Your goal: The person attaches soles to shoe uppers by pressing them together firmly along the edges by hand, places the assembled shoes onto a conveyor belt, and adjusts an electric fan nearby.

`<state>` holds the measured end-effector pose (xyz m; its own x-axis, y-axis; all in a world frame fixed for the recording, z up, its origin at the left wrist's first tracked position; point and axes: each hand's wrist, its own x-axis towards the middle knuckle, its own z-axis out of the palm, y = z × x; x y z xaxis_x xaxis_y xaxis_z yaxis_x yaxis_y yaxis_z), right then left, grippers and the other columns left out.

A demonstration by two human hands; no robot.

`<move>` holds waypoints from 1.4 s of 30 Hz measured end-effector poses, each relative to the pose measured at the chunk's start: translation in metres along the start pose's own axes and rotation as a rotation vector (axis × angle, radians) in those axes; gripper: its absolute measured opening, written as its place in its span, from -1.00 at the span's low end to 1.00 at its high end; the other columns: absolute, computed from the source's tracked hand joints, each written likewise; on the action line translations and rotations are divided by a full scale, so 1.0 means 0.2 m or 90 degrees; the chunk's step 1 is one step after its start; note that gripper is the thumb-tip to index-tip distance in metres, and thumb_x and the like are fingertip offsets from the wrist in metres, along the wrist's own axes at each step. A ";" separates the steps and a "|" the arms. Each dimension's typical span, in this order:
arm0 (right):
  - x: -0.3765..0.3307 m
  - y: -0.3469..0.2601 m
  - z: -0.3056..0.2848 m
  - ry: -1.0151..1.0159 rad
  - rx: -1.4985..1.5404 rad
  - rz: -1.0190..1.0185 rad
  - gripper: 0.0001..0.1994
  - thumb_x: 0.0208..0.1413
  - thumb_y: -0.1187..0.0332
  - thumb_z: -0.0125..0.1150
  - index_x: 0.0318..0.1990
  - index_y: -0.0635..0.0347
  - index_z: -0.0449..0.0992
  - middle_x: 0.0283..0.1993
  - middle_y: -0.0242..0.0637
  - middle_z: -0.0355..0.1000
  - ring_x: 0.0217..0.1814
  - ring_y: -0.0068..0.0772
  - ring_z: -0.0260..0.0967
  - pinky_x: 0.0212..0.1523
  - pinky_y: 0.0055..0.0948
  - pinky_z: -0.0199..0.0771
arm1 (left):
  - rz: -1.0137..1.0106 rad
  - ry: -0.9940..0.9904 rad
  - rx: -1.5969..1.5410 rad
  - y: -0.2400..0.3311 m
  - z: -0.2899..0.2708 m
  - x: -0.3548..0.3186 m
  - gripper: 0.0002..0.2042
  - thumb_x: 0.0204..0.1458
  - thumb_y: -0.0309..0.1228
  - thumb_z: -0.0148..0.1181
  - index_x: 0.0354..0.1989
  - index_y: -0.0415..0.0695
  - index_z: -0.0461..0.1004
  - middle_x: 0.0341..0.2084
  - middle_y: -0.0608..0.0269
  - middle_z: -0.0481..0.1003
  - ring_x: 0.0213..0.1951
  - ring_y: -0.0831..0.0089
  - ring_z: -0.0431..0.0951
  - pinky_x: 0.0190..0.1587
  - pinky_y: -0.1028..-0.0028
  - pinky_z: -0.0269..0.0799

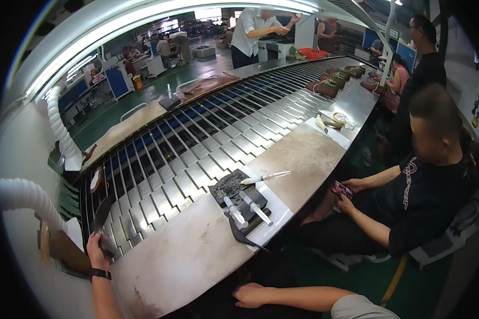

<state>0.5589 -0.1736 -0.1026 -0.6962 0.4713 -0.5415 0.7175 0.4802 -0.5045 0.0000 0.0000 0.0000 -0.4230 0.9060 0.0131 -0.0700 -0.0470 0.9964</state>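
Note:
My left hand (97, 251), with a black band at the wrist, is at the left end of the slatted metal conveyor. Its fingers and thumb close on a dark flat piece (107, 246), whose exact kind I cannot make out. Another dark, curved piece (103, 212) stands just beyond the fingertips. My right hand (250, 295) rests low, below the worktable's front edge, fingers curled in and nothing visible in them. Several syringes (255, 201) lie on dark blocks (229, 186) to the right; one syringe with a pale tip (266, 177) points up and away.
A stained board (183, 260) covers the near worktable. Brown shoes (327, 87) sit on the far conveyor (239, 127). White ducts (26, 194) hang at left. At right a seated person holds a phone (341, 190); another person (253, 32) stands across the conveyor.

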 end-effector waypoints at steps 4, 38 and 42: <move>-0.41 -0.27 -0.25 0.141 0.284 -0.268 -0.50 0.37 0.13 0.33 0.26 0.36 0.52 0.15 0.09 0.59 0.21 -0.07 0.60 0.21 -0.14 0.61 | 0.009 -0.160 -0.128 0.34 0.61 -0.91 -0.60 0.35 -0.33 0.06 0.25 -0.30 0.39 -0.02 0.09 0.60 -0.03 0.39 0.63 0.06 0.40 0.58; 0.03 -0.22 -0.75 0.324 0.800 -0.031 -0.46 0.34 0.41 0.37 0.38 0.43 0.37 0.31 0.00 0.47 0.32 -0.13 0.44 0.39 -0.09 0.40 | -0.092 0.184 -0.117 -0.12 0.34 1.34 -0.29 0.42 0.19 0.01 0.41 -0.24 0.24 0.07 -0.22 0.53 0.01 0.07 0.69 0.06 0.15 0.67; 0.03 -0.24 -0.78 0.372 0.736 -0.048 -0.60 0.37 0.37 0.32 0.24 0.43 0.50 0.25 -0.04 0.50 0.26 -0.12 0.43 0.34 -0.15 0.41 | -0.051 0.219 -0.160 -0.16 0.40 1.41 -0.44 0.49 -0.02 0.01 0.37 -0.28 0.31 0.09 -0.21 0.54 0.00 0.03 0.71 0.05 0.14 0.72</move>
<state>0.5162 -0.0783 0.0241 -0.4319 0.8626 -0.2633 0.0764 -0.2559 -0.9637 -0.0441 0.2913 -0.0210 -0.6804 0.7205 -0.1337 -0.3147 -0.1226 0.9412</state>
